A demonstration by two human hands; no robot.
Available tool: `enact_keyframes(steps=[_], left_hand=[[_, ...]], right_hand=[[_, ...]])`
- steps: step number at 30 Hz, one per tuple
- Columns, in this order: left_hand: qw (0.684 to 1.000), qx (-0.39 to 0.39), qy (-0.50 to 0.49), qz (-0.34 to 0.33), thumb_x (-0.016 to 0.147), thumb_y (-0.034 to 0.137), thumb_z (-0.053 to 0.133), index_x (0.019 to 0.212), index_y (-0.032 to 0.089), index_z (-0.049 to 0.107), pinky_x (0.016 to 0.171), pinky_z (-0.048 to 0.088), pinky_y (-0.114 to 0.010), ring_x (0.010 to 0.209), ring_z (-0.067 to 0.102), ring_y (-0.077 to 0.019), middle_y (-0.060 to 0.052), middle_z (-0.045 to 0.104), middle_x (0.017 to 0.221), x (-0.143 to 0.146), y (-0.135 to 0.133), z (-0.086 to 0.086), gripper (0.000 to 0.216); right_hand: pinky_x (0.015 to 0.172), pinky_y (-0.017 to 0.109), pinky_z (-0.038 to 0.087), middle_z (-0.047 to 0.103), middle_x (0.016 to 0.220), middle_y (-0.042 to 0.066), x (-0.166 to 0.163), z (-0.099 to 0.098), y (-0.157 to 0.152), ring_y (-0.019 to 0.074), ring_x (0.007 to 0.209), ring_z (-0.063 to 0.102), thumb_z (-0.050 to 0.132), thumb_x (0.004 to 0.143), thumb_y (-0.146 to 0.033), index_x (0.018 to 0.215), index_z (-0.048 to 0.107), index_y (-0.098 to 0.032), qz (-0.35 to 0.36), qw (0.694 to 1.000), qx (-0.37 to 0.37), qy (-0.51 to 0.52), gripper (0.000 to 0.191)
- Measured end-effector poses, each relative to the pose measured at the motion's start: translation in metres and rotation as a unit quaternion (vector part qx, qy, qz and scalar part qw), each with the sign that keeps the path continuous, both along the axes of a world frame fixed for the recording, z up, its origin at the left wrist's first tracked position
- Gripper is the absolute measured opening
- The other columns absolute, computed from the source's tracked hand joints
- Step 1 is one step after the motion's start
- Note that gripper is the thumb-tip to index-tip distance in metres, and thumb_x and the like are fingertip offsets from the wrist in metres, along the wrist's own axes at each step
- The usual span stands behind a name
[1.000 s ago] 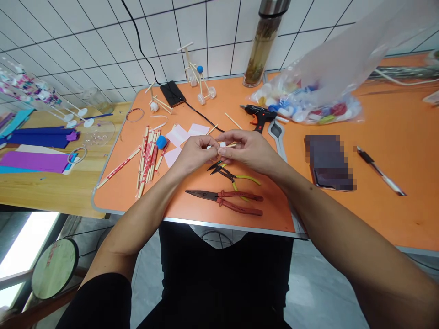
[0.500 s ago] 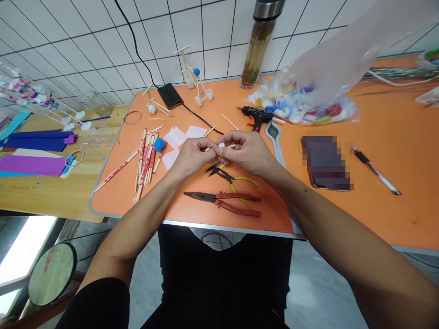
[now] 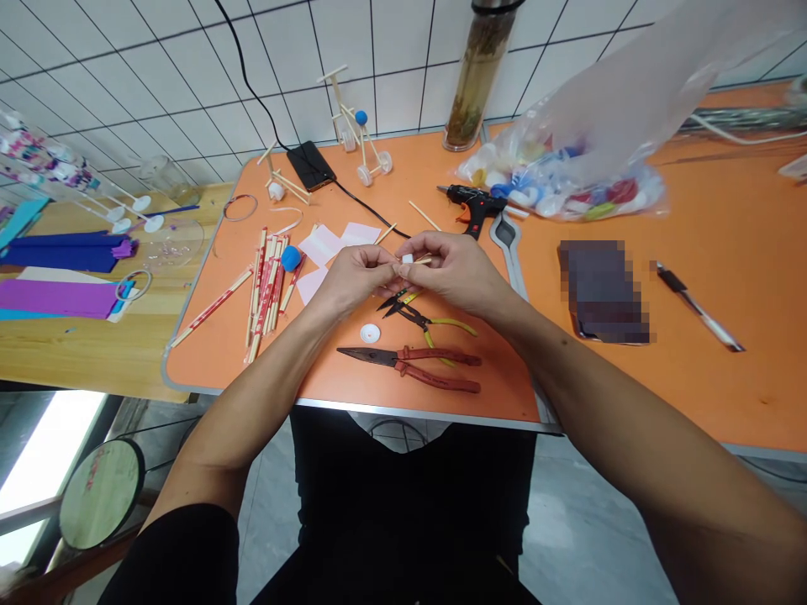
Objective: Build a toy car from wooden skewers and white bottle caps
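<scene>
Red-handled long-nose pliers lie at six o'clock from the hands, a white disc at seven. The right hand pinches a small white block and thin wooden stick; the left hand curls alongside, its grip hidden. A glue gun sits at two.

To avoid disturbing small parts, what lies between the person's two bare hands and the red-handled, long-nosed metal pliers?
A small white round disc and yellow-handled dark metal pliers lie between them, as the head view shows.
</scene>
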State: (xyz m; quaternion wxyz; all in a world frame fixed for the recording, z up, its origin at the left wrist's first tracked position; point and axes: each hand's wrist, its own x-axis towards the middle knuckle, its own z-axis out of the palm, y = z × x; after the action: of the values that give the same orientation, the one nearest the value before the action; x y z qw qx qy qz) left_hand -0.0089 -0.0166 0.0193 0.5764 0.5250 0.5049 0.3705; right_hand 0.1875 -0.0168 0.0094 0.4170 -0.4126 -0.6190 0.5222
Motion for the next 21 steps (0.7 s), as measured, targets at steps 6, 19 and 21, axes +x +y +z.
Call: enact_keyframes(steps=[6, 19, 21], left_hand=[[0.998, 0.029, -0.015, -0.049, 0.089, 0.024, 0.089, 0.082, 0.016, 0.076, 0.06, 0.055, -0.022, 0.058, 0.068, -0.0103, -0.002, 0.075, 0.067, -0.002, -0.003, 0.005, 0.016], [0.989, 0.031, -0.118, -0.08, 0.078, 0.052, 0.101, 0.091, 0.018, 0.086, 0.051, 0.041, -0.021, 0.048, 0.055, -0.0074, 0.0, 0.071, 0.061, -0.002, -0.005, -0.005, 0.039], [0.989, 0.023, -0.124, -0.078, 0.076, 0.052, 0.101, 0.093, 0.018, 0.087, 0.05, 0.038, -0.021, 0.048, 0.053, -0.0071, 0.001, 0.069, 0.06, -0.001, -0.005, -0.005, 0.04]], right_hand=[[0.074, 0.034, 0.062, 0.084, 0.094, 0.003, 0.003, -0.001, -0.002, 0.0222, 0.084, 0.078, 0.089, 0.085, -0.038, 0.102, 0.082, -0.025, -0.006, 0.999, 0.052, -0.016, 0.022], [0.063, 0.029, 0.057, 0.083, 0.088, 0.003, 0.006, 0.02, -0.012, 0.0168, 0.069, 0.07, 0.089, 0.077, -0.033, 0.093, 0.084, -0.021, -0.046, 0.996, 0.076, -0.004, 0.021], [0.064, 0.03, 0.058, 0.083, 0.088, 0.004, 0.008, 0.02, -0.011, 0.0173, 0.07, 0.071, 0.089, 0.076, -0.031, 0.093, 0.084, -0.021, -0.041, 0.996, 0.076, 0.004, 0.021]])
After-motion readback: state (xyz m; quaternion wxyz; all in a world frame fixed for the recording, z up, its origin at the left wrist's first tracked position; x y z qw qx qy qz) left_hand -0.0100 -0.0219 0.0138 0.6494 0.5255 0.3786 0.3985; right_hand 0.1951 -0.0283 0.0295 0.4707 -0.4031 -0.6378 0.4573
